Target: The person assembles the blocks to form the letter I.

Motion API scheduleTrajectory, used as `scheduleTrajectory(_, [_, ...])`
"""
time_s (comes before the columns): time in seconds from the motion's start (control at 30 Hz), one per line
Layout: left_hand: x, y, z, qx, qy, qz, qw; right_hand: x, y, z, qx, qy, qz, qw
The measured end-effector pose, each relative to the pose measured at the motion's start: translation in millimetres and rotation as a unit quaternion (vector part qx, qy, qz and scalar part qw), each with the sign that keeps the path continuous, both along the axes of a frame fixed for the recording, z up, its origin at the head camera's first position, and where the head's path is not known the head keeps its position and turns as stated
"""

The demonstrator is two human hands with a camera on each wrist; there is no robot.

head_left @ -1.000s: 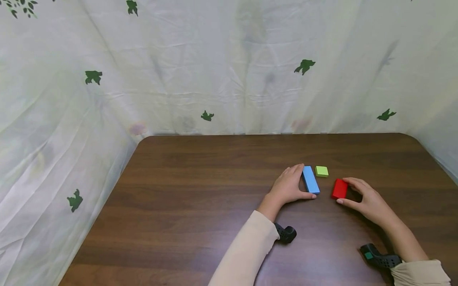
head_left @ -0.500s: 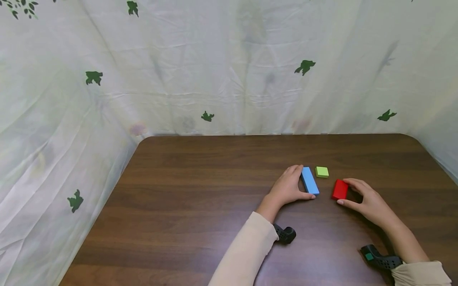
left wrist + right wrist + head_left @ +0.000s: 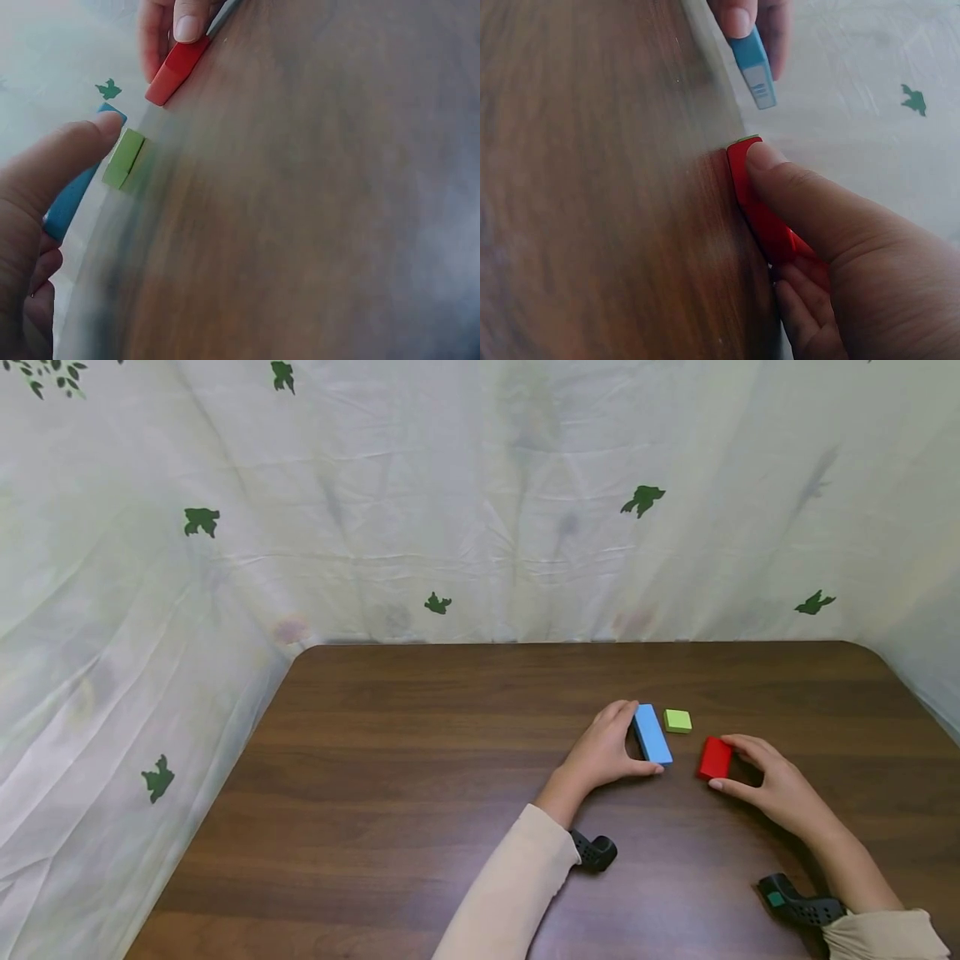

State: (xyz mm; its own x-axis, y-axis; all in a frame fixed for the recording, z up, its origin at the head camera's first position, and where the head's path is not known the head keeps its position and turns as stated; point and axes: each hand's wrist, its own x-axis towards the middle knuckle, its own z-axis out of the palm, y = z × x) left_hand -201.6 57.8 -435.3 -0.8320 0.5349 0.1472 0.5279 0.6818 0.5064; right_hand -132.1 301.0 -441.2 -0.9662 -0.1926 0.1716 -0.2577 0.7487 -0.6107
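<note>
My left hand (image 3: pixel 603 753) pinches a long blue block (image 3: pixel 652 735) by its two ends, thumb at the near end and fingers at the far end. In the right wrist view, this blue block (image 3: pixel 754 69) shows against the pale cloth, beyond the table's edge line. A shorter red block (image 3: pixel 715 758) is gripped by my right hand (image 3: pixel 776 787), with the thumb at its near end and fingers at the far end. Between the two, slightly farther back, a small light-green block (image 3: pixel 677 721) lies on the table, untouched by either hand.
The brown wooden table (image 3: pixel 420 777) reaches back to a white cloth (image 3: pixel 510 527) printed with green bird shapes. More cloth hangs along the left and right sides. A black wrist device (image 3: pixel 798 902) sits under the right wrist, another (image 3: pixel 595 852) under the left.
My left hand has shifted the blue block slightly away from me over the last half second. The right hand keeps its grip on the red block, and the green block stays in place.
</note>
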Motion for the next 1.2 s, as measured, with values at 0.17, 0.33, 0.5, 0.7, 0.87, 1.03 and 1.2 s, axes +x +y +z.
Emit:
scheduleTrajectory(0.17, [0.9,-1.1,4.7,0.001,0.011,-0.001,0.9999,0.6,1,0.0,-0.004,-0.007,-0.001,1.0])
scheduleTrajectory(0.33, [1.7,-5.0,9.9,0.016,0.019,-0.008,0.9997,0.6,0,0.1,-0.004,-0.006,-0.001,1.0])
scheduleTrajectory(0.5, [2.7,-10.7,17.5,0.025,0.017,-0.018,0.9994,0.6,0,-0.8,0.002,0.0,0.0,1.0])
scheduleTrajectory(0.7, [4.2,-17.9,28.5,0.015,0.022,-0.027,0.9993,0.7,0,-1.4,0.005,0.008,0.001,1.0])
scheduleTrajectory(0.87, [6.2,-23.5,34.6,0.01,0.034,-0.038,0.9986,1.2,1,-1.1,0.005,0.009,0.001,0.9999])
scheduleTrajectory(1.03, [7.2,-31.3,37.9,0.018,0.043,-0.046,0.9978,1.3,1,-0.7,0.008,0.006,0.0,1.0])
scheduleTrajectory(1.2, [8.2,-41.8,43.3,0.024,0.054,-0.055,0.9967,0.9,2,0.2,0.005,0.003,0.002,1.0])
